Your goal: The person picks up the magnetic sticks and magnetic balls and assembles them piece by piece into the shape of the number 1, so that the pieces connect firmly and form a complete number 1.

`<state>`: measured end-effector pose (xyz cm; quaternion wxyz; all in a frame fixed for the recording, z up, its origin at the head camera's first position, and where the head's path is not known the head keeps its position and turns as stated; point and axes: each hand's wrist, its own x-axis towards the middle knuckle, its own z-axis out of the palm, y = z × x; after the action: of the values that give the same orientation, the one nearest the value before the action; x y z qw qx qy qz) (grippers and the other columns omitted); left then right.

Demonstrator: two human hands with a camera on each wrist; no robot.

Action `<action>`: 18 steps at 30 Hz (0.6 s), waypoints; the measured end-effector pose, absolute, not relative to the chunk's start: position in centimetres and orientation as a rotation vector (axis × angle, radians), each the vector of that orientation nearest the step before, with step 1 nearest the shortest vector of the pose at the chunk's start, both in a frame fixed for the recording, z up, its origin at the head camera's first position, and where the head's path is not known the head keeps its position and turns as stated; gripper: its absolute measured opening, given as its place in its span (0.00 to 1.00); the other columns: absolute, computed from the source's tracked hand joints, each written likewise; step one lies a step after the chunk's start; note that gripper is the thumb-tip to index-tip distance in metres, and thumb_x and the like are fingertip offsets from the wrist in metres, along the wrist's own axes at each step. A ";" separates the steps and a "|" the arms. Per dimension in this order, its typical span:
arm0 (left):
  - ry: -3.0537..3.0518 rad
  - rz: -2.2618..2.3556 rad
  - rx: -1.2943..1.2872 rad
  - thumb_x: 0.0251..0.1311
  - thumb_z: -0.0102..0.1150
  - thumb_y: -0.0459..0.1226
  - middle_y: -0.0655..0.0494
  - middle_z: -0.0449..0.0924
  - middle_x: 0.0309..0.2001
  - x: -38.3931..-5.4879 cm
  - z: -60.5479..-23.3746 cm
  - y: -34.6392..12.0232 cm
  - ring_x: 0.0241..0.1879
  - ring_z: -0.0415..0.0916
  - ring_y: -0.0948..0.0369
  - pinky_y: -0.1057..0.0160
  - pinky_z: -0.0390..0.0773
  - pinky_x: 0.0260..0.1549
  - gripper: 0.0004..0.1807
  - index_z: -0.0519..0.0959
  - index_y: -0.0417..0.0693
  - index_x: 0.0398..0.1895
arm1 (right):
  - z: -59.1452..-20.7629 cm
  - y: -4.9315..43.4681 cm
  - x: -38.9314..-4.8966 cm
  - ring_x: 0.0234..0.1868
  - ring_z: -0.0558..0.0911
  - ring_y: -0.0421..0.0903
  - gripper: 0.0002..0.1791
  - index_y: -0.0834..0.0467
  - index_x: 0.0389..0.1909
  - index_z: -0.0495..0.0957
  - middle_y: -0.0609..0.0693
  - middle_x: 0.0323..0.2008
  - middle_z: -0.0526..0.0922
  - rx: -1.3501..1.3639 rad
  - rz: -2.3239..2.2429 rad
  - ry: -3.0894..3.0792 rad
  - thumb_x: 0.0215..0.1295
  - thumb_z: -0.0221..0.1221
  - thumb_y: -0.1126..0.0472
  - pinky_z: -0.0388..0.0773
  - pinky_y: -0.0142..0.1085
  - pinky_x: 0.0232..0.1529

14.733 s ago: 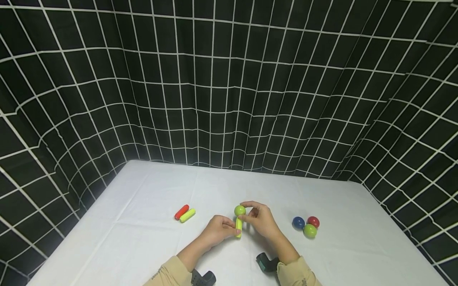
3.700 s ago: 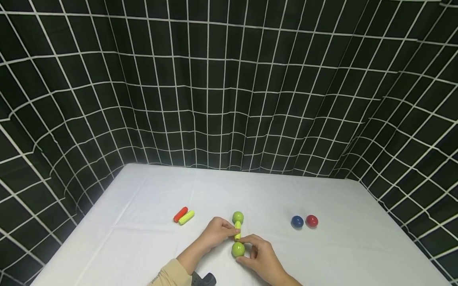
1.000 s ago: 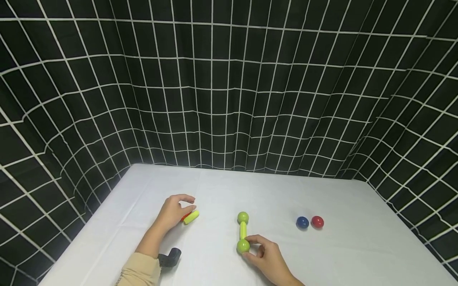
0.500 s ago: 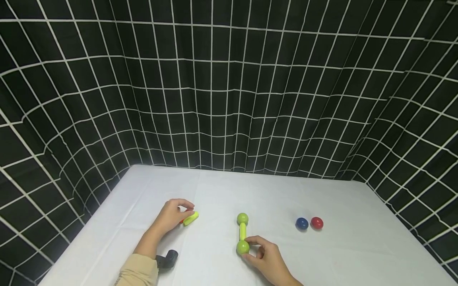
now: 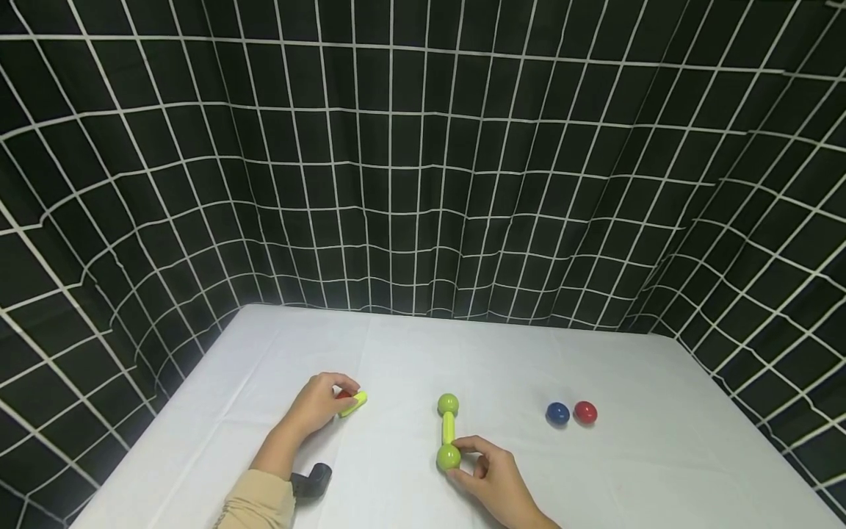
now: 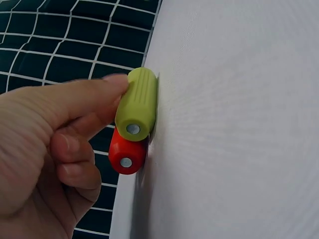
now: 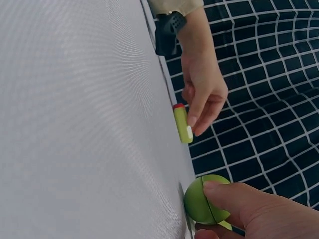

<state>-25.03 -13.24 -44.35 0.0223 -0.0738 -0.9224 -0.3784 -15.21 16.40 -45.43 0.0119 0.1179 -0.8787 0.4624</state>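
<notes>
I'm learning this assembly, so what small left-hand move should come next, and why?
Perhaps part the red rod from the yellow-green rod: they lie side by side at the left hand, while the right hand holds the nearer green ball against the green bar.

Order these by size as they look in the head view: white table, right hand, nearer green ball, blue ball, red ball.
White table
Right hand
Nearer green ball, blue ball and red ball: too alike to rank

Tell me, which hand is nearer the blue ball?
The right. The right hand, holding a green ball, is left of the blue ball and closer to the person; the left hand is much farther left, at the yellow stick.
</notes>
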 end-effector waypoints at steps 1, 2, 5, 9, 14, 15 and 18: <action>-2.861 -1.164 -0.229 0.48 0.68 0.36 0.59 0.84 0.38 -25.0 -44.3 -13.2 0.45 0.76 0.56 0.49 0.73 0.49 0.09 0.83 0.52 0.35 | -45.4 16.4 -15.2 0.16 0.64 0.29 0.20 0.58 0.45 0.78 0.51 0.38 0.82 0.368 1.442 -2.740 0.50 0.68 0.59 0.64 0.25 0.15; -2.866 -1.154 -0.223 0.48 0.68 0.36 0.59 0.83 0.38 -25.0 -44.4 -13.2 0.44 0.76 0.57 0.49 0.73 0.48 0.09 0.83 0.53 0.35 | -45.4 16.4 -15.2 0.16 0.64 0.29 0.20 0.58 0.45 0.78 0.52 0.40 0.82 0.369 1.442 -2.741 0.50 0.68 0.59 0.64 0.25 0.15; -2.893 -1.112 -0.226 0.47 0.68 0.37 0.60 0.82 0.36 -24.9 -44.4 -13.1 0.40 0.75 0.61 0.51 0.73 0.46 0.08 0.83 0.54 0.33 | -45.3 16.3 -15.2 0.16 0.64 0.30 0.20 0.57 0.45 0.77 0.53 0.42 0.83 0.367 1.442 -2.747 0.50 0.68 0.58 0.64 0.25 0.15; -2.946 -1.070 -0.248 0.47 0.68 0.40 0.63 0.80 0.29 -24.7 -44.1 -12.7 0.33 0.72 0.64 0.58 0.74 0.38 0.07 0.82 0.54 0.31 | -45.2 16.2 -15.2 0.16 0.65 0.30 0.21 0.57 0.45 0.77 0.53 0.42 0.83 0.355 1.444 -2.752 0.49 0.68 0.58 0.65 0.25 0.16; -2.972 -0.995 -0.297 0.48 0.68 0.41 0.63 0.78 0.26 -24.4 -43.8 -12.3 0.29 0.70 0.65 0.62 0.73 0.32 0.06 0.83 0.52 0.29 | -45.2 16.2 -15.1 0.16 0.65 0.30 0.21 0.58 0.45 0.78 0.54 0.43 0.82 0.350 1.447 -2.749 0.49 0.68 0.58 0.65 0.25 0.16; -2.973 -0.981 -0.300 0.48 0.68 0.41 0.63 0.78 0.26 -24.4 -43.7 -12.2 0.29 0.71 0.65 0.62 0.73 0.33 0.07 0.83 0.52 0.30 | -45.2 16.2 -15.1 0.16 0.65 0.30 0.21 0.58 0.45 0.78 0.54 0.43 0.82 0.349 1.448 -2.749 0.49 0.68 0.58 0.65 0.25 0.16; -2.975 -0.975 -0.299 0.48 0.68 0.41 0.63 0.78 0.26 -24.3 -43.6 -12.1 0.29 0.71 0.65 0.62 0.73 0.33 0.07 0.83 0.52 0.30 | -45.2 16.2 -15.1 0.16 0.65 0.30 0.21 0.57 0.45 0.77 0.54 0.43 0.82 0.347 1.451 -2.748 0.49 0.68 0.58 0.65 0.25 0.16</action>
<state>-24.30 -12.11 -43.64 -0.0018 -0.0952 -0.9459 -0.3100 -15.14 16.22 -45.20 0.0073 0.1110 -0.8789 0.4639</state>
